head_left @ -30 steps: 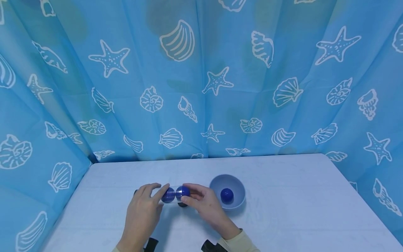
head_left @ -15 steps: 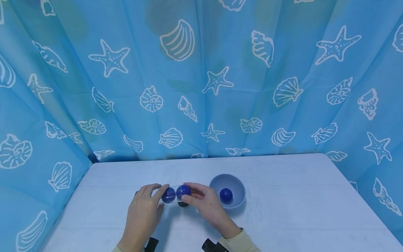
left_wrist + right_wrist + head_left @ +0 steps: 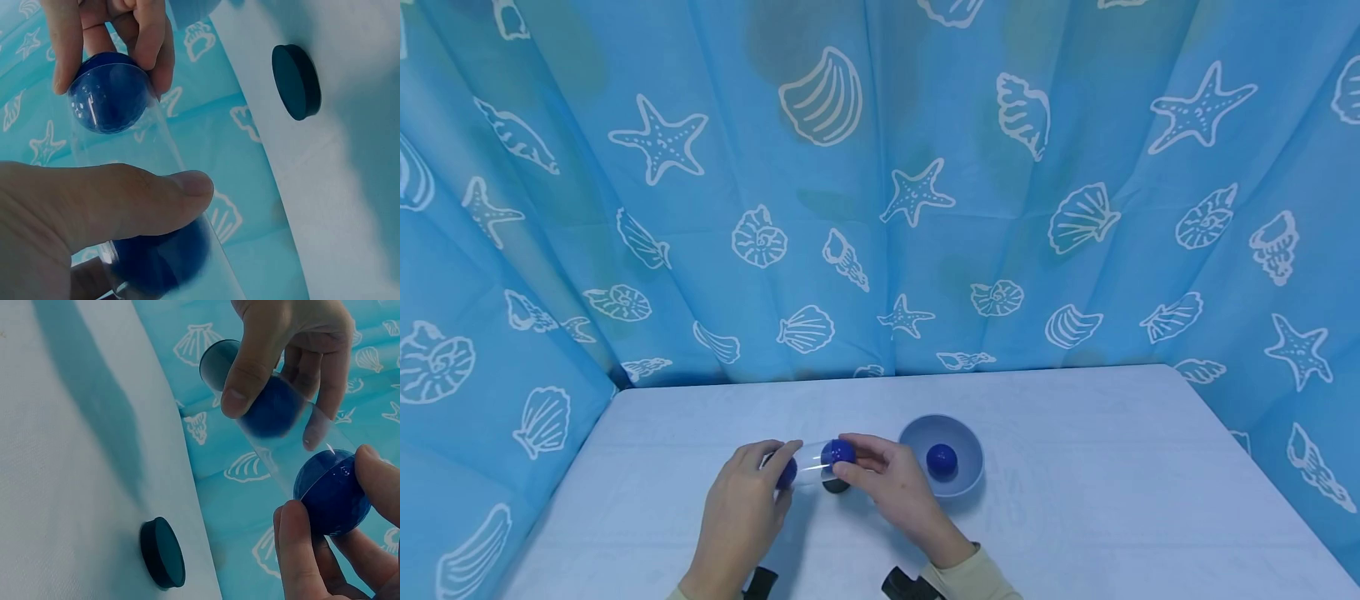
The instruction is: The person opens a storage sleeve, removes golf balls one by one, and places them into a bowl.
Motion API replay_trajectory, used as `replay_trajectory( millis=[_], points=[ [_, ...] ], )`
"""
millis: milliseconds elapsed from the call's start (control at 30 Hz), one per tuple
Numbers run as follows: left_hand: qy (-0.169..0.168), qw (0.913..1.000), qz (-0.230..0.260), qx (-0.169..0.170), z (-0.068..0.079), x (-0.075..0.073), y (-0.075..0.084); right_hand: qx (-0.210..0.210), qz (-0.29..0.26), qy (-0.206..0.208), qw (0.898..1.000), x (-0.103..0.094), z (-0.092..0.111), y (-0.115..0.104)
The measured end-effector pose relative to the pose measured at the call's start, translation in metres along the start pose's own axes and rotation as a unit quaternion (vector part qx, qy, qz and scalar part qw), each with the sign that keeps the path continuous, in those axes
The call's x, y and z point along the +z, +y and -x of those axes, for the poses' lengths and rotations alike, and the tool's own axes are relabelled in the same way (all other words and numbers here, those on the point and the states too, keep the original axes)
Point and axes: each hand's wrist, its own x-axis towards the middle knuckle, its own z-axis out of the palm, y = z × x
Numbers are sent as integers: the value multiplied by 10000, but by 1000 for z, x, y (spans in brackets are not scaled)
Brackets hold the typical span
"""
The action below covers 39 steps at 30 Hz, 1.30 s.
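My left hand (image 3: 741, 500) grips a clear tube (image 3: 811, 462), held nearly level above the table. Inside it, by the left fingers, is one blue ball (image 3: 787, 475), blurred in the right wrist view and partly covered by the thumb. At the tube's right end my right hand (image 3: 898, 492) pinches another blue ball (image 3: 331, 494) between thumb and fingers. That ball sits partly within the tube's mouth, whose rim crosses it. The tube's far end (image 3: 215, 365) by the left hand looks dark. A third blue ball (image 3: 942, 460) lies in a grey-blue bowl (image 3: 966, 446).
A round dark cap (image 3: 300, 81) lies on the white tabletop (image 3: 1112, 467), below the tube. The bowl stands just beyond the right hand. Behind the table hangs a blue curtain (image 3: 955, 267) with shell and starfish prints.
The ball inside the tube has shifted left, away from the pinched ball and toward the left hand, leaving a gap between them. Both hands have hardly moved.
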Motion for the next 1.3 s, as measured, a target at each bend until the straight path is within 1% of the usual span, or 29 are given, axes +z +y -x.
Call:
replay_trajectory(
  millis=[200, 600, 867, 1133, 1300],
  points=[
    [-78, 9999, -16, -140, 0, -3, 0, 4, 157, 120, 9998, -2, 1, -2],
    [-80, 9997, -87, -202, 0, -2, 0, 9, 353, 288, 9990, -7, 1, -7],
    [-80, 9998, -46, -178, 0, -1, 0, -38, 534, 283, 9982, -13, 1, -9],
    [-85, 9998, -37, -184, 0, -1, 0, -40, 941, 433, 9946, -21, 1, -13],
    [-51, 9998, -77, -178, 0, 0, 0, -89, 1009, 466, 9938, -23, 1, -14]
  ],
)
